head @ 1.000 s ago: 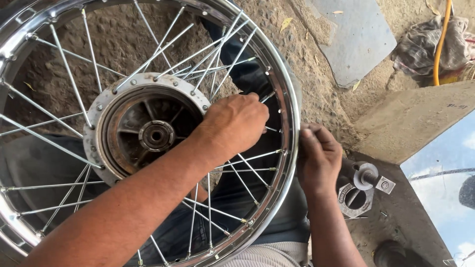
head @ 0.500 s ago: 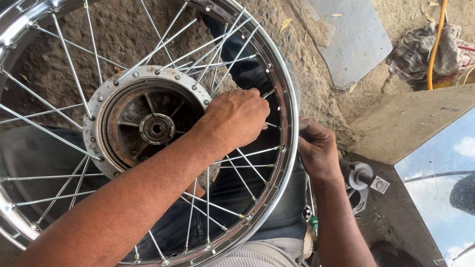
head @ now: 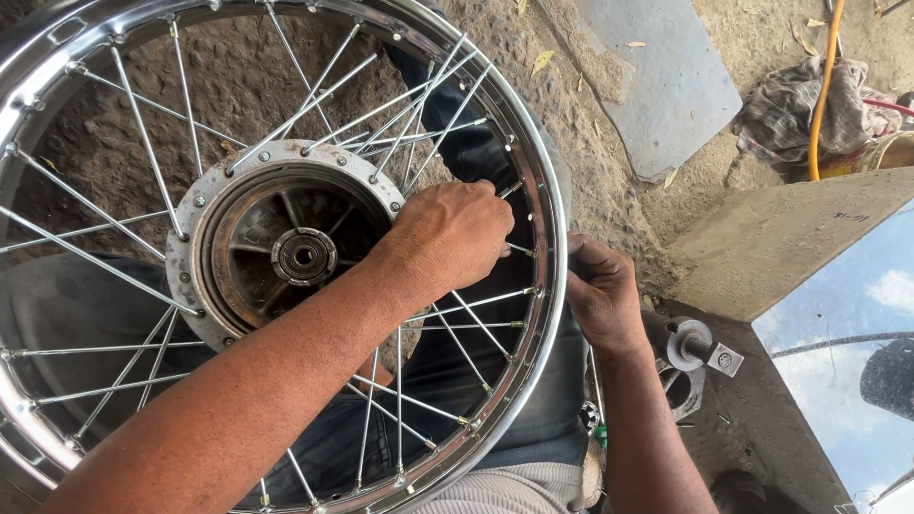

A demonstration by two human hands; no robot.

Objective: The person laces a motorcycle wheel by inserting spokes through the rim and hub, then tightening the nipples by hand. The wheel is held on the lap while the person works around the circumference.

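On lap, over dirt ground: spoked wheel (head: 286,257), chrome rim.
Left hand (head: 457,233): inside rim, fingers pinched on a spoke (head: 519,249).
Right hand (head: 602,297): outside rim, fingers curled; contents cannot tell.

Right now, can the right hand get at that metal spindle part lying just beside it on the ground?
Probably yes. The right hand grips the chrome rim from outside, and the metal spindle part lies close beside it with nothing between them; it would have to let go first.
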